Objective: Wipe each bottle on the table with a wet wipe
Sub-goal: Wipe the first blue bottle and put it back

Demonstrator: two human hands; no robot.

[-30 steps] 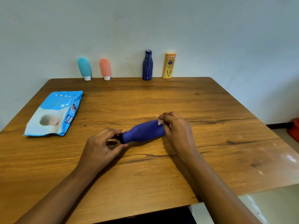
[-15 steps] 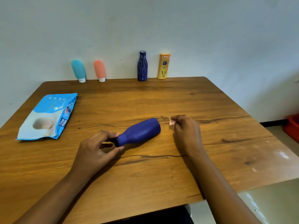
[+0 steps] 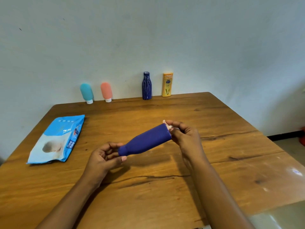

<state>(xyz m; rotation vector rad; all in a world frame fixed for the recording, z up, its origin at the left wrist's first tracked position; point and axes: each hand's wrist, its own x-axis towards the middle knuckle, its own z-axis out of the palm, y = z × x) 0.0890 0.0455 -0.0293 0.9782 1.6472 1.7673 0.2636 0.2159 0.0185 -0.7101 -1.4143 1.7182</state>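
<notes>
Here, the left fingers [image 3: 113,145] curled round the neck of the purple bottle [image 3: 146,140], hiding its cap. The right fingers [image 3: 175,125] pinched a small pale scrap [image 3: 166,124] at the bottle's base, too much of it covered to identify. The left hand [image 3: 104,157] and right hand [image 3: 185,138] held the bottle tilted above the table [image 3: 222,171]. A wipes pack [image 3: 56,139] lay to the left. At the far edge stood a teal bottle [image 3: 86,92], salmon bottle [image 3: 106,91], dark blue bottle [image 3: 146,85] and yellow bottle [image 3: 167,84], their labels illegible.
</notes>
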